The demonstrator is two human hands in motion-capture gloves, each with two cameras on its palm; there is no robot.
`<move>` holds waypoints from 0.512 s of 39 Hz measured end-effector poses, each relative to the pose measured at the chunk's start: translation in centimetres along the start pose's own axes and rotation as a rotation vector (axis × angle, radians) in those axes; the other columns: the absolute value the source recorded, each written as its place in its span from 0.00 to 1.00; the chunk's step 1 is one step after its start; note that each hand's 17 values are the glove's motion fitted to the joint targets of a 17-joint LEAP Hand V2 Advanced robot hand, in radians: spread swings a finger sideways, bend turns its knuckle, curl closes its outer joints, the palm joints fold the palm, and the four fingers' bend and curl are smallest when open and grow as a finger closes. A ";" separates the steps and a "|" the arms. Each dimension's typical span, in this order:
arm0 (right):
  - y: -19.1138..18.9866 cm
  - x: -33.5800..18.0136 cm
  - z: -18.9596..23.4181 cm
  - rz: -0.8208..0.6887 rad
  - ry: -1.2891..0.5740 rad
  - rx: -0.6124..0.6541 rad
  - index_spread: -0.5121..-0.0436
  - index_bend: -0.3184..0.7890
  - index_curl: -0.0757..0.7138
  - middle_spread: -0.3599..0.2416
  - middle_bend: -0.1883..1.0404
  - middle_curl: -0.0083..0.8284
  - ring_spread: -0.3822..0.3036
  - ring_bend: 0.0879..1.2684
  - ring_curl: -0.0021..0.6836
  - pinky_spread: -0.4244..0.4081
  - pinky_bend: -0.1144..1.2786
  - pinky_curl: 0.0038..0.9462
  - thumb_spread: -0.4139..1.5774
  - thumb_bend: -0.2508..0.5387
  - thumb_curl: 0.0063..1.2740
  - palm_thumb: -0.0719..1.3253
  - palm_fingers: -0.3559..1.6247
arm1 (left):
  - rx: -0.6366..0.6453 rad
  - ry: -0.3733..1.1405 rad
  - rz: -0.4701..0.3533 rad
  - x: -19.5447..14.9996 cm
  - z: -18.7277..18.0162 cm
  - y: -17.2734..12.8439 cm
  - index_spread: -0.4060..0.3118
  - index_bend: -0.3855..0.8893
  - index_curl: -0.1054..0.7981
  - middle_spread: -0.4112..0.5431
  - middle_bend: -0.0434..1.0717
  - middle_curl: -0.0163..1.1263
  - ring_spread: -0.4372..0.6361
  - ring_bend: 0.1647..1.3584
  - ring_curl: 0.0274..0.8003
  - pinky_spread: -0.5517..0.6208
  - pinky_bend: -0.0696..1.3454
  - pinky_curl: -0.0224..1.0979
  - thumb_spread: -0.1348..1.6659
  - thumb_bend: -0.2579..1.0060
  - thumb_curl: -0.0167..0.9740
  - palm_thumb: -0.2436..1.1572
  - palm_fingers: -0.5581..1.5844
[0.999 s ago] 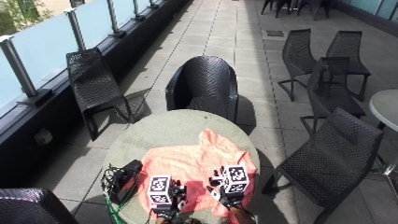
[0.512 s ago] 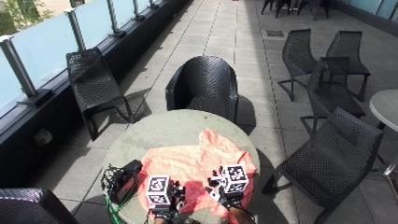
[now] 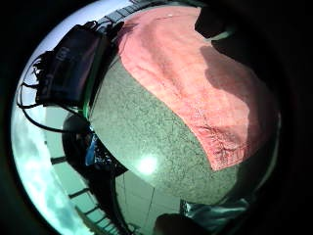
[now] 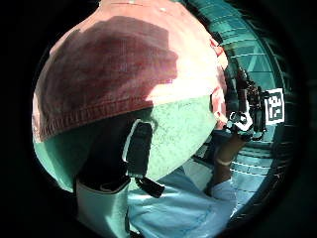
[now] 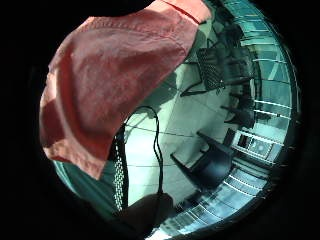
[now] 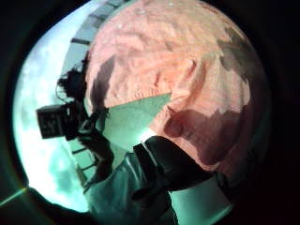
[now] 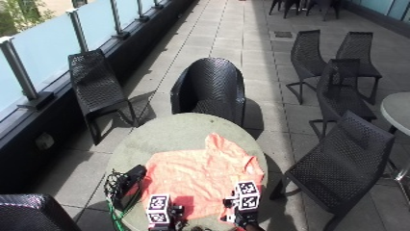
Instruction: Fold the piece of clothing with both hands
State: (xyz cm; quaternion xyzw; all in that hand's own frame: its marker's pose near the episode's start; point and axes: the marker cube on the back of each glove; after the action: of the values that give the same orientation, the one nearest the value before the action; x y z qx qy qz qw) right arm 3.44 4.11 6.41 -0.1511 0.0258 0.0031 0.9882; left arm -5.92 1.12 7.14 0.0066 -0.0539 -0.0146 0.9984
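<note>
Orange shirt [image 7: 198,180] lies spread flat on the round grey table [image 7: 166,134], reaching from about the middle of the tabletop to the near edge, with a sleeve pointing toward the black wicker chair [image 7: 211,89] on the far side. Both gloved hands sit low at the near edge of the table, over the shirt's near hem: the left hand [image 7: 160,219] at the hem's left end, the right hand [image 7: 242,209] near the right corner, side by side and a little apart. From the left thumb side palm view the hem [image 4: 99,111] runs just below the palm, lying flat on the table. Whether either hand's fingers have closed on the cloth I cannot tell; they are hidden in every view. A black device with cables [image 7: 125,180] rests on the table just beside the shirt's left edge. Compared with half a second ago, the hands and the shirt sit in much the same places.
</note>
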 end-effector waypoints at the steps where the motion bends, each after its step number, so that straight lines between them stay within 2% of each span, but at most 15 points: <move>1: -0.2 0.2 0.5 0.007 0.009 -0.011 0.32 0.36 0.36 0.66 0.32 0.34 0.83 0.18 0.32 0.83 0.43 0.35 0.74 0.30 0.16 0.26 0.18 | -0.073 0.048 0.002 0.4 0.6 0.9 0.47 0.41 0.34 0.50 0.20 0.30 0.62 0.39 0.33 0.79 0.36 0.31 0.71 0.19 0.25 0.32 0.39; 3: -0.5 0.6 1.3 0.015 0.020 -0.021 0.34 0.37 0.36 0.67 0.32 0.35 0.83 0.18 0.33 0.82 0.44 0.35 0.73 0.31 0.17 0.29 0.18 | -0.128 0.102 0.007 0.8 1.1 1.8 0.48 0.43 0.36 0.49 0.20 0.30 0.62 0.38 0.32 0.78 0.35 0.31 0.71 0.20 0.26 0.33 0.40; 5: -0.7 0.7 1.5 0.013 0.013 -0.028 0.35 0.38 0.35 0.67 0.31 0.35 0.83 0.19 0.33 0.82 0.44 0.35 0.72 0.31 0.18 0.30 0.18 | -0.118 0.114 0.007 0.7 1.3 1.9 0.48 0.45 0.38 0.48 0.21 0.30 0.61 0.37 0.32 0.78 0.34 0.31 0.70 0.20 0.27 0.34 0.42; 7: -0.8 0.7 1.6 0.006 -0.010 -0.029 0.36 0.40 0.36 0.68 0.31 0.35 0.83 0.21 0.34 0.81 0.44 0.35 0.72 0.31 0.19 0.32 0.19 | -0.060 0.092 0.001 0.2 1.6 1.5 0.47 0.49 0.41 0.46 0.21 0.30 0.59 0.35 0.31 0.76 0.31 0.30 0.70 0.20 0.27 0.35 0.45; 8: -0.9 0.7 1.7 0.003 -0.027 -0.020 0.37 0.39 0.35 0.68 0.31 0.35 0.83 0.20 0.34 0.81 0.45 0.35 0.72 0.30 0.19 0.32 0.18 | -0.004 0.063 -0.004 -0.3 1.6 1.0 0.48 0.46 0.40 0.47 0.20 0.30 0.59 0.36 0.31 0.77 0.31 0.30 0.70 0.19 0.27 0.35 0.44; 9: -1.1 0.8 1.7 0.003 -0.046 0.000 0.38 0.41 0.36 0.67 0.31 0.36 0.82 0.22 0.35 0.80 0.45 0.36 0.72 0.31 0.19 0.33 0.20 | 0.073 0.022 -0.012 -0.8 1.4 0.5 0.47 0.50 0.43 0.45 0.21 0.30 0.58 0.34 0.31 0.75 0.30 0.30 0.70 0.20 0.27 0.36 0.47; 11: -1.6 1.0 1.7 0.011 -0.074 0.078 0.37 0.45 0.38 0.62 0.33 0.36 0.74 0.24 0.35 0.77 0.44 0.35 0.73 0.34 0.20 0.37 0.27 | 0.215 -0.038 -0.030 -1.5 0.9 -0.3 0.42 0.54 0.46 0.41 0.22 0.31 0.54 0.32 0.30 0.71 0.29 0.30 0.72 0.23 0.29 0.41 0.52; 12: -2.0 1.2 1.7 0.018 -0.076 0.130 0.37 0.46 0.39 0.58 0.34 0.37 0.69 0.24 0.34 0.75 0.43 0.34 0.74 0.36 0.21 0.40 0.30 | 0.243 -0.028 -0.037 -1.3 0.8 -0.2 0.40 0.55 0.47 0.38 0.23 0.31 0.51 0.31 0.29 0.69 0.28 0.30 0.73 0.24 0.29 0.43 0.55; 13: -2.3 1.4 1.7 0.022 -0.069 0.184 0.37 0.45 0.39 0.57 0.33 0.37 0.67 0.23 0.34 0.74 0.43 0.33 0.74 0.35 0.21 0.40 0.31 | 0.245 0.000 -0.041 -0.8 1.0 0.2 0.39 0.55 0.47 0.37 0.22 0.31 0.50 0.30 0.29 0.68 0.28 0.29 0.73 0.24 0.29 0.44 0.55; 14: -2.6 1.7 1.8 0.022 -0.056 0.234 0.35 0.52 0.43 0.50 0.35 0.39 0.58 0.25 0.36 0.70 0.40 0.33 0.75 0.40 0.22 0.45 0.38 | 0.239 0.026 -0.043 -0.5 1.1 0.6 0.36 0.58 0.49 0.33 0.23 0.32 0.46 0.30 0.30 0.64 0.27 0.30 0.75 0.26 0.31 0.48 0.60; 17: -2.9 2.0 1.7 0.001 -0.010 0.335 0.34 0.63 0.48 0.39 0.38 0.40 0.44 0.25 0.35 0.61 0.34 0.29 0.77 0.48 0.24 0.55 0.53 | 0.244 0.025 -0.047 -0.5 1.3 1.2 0.28 0.60 0.51 0.26 0.23 0.32 0.36 0.29 0.30 0.56 0.26 0.30 0.75 0.30 0.34 0.56 0.68; 18: -2.9 2.0 1.6 -0.008 0.001 0.355 0.33 0.55 0.44 0.39 0.35 0.39 0.43 0.23 0.33 0.62 0.34 0.30 0.77 0.44 0.23 0.51 0.45 | 0.251 0.014 -0.046 -0.8 1.3 1.3 0.29 0.58 0.51 0.26 0.21 0.32 0.37 0.27 0.29 0.57 0.24 0.29 0.76 0.29 0.33 0.55 0.65; 19: -2.8 2.0 1.5 -0.019 0.012 0.375 0.35 0.66 0.53 0.34 0.38 0.42 0.39 0.26 0.39 0.57 0.33 0.31 0.78 0.50 0.24 0.57 0.57 | 0.260 -0.001 -0.045 -1.1 1.2 1.4 0.26 0.59 0.53 0.23 0.23 0.34 0.33 0.28 0.32 0.53 0.25 0.31 0.75 0.31 0.35 0.59 0.70; 20: -2.7 2.1 1.4 -0.030 0.024 0.398 0.36 0.64 0.51 0.32 0.37 0.41 0.35 0.28 0.39 0.54 0.33 0.30 0.78 0.52 0.25 0.60 0.62 | 0.274 -0.026 -0.045 -1.5 0.9 1.6 0.24 0.58 0.53 0.21 0.24 0.34 0.30 0.28 0.32 0.51 0.25 0.31 0.75 0.31 0.35 0.60 0.72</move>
State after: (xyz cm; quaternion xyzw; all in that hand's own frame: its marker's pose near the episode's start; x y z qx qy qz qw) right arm 5.63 1.94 8.47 0.0468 0.0354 -0.0187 0.9981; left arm -7.49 2.70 7.90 0.1438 -0.0681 -0.0295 0.9868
